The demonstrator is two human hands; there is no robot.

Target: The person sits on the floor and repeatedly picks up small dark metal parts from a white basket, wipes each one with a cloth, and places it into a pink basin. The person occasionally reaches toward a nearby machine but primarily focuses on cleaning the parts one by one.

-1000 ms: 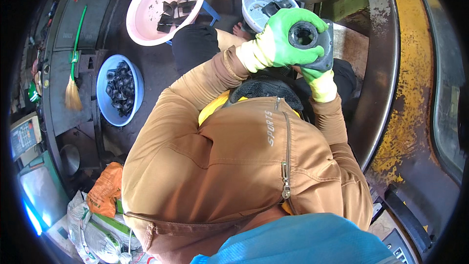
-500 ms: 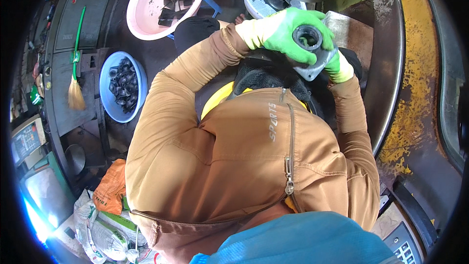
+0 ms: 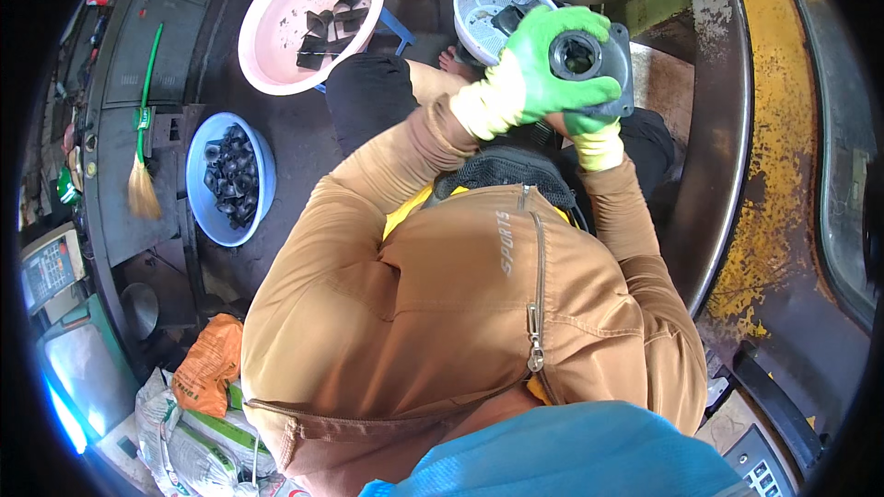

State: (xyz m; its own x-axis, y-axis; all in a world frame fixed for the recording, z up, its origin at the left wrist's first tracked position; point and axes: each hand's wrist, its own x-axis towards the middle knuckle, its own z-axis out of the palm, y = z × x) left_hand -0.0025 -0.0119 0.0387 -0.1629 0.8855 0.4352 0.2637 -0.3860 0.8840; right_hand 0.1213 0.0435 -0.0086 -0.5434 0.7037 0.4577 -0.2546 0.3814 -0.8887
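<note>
My left hand (image 3: 557, 60), in a green and pale yellow glove, is wrapped round the neck of a black plastic flanged fitting (image 3: 619, 69). This fitting has a round open mouth facing up and a squarish flange with corner holes. From the near side my right hand (image 3: 587, 123), gloved the same way, grips the fitting from beneath; most of its fingers are hidden behind the flange. Just beyond my left hand stands a pale blue perforated basket (image 3: 479, 14) with a dark piece in it.
A large pink basin (image 3: 267, 32) with several black pieces sits on a blue stool (image 3: 396, 29). Left of me, a blue tub (image 3: 198, 207) holds many black parts. A rusty yellow machine panel (image 3: 764, 175) stands on my right. A green-handled broom (image 3: 143, 152) leans against grey cabinets.
The fitting has been turned, so its flange stands more upright on the right. My left hand has shifted slightly up, and my right hand has moved left under the fitting.
</note>
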